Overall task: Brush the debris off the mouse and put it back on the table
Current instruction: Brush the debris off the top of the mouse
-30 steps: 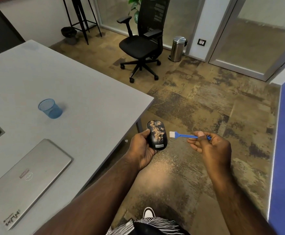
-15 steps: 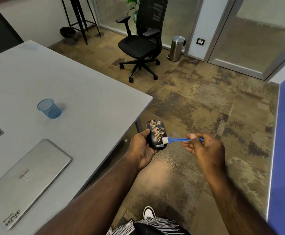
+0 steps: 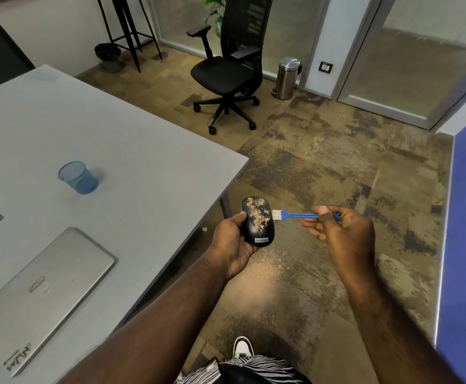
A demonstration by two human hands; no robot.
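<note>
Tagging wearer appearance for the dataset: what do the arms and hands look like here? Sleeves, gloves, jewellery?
Both forearms are bare up to the frame's bottom edge, with no sleeves in view. The left hand and right hand wear no gloves; no rings, watch or bands show on the visible fingers or wrists. The right thumbnail is short and unpainted. A black-and-white striped garment shows at the frame's bottom edge.

An office: a grey counter (image 3: 143, 151) carries a closed silver laptop (image 3: 40, 295) and a blue mesh pen cup (image 3: 79, 177), with a black swivel chair (image 3: 232, 65) (on castors), glass partitions (image 3: 420, 51) and a steel pedal bin (image 3: 286, 78) on patterned carpet (image 3: 337, 167).
</note>
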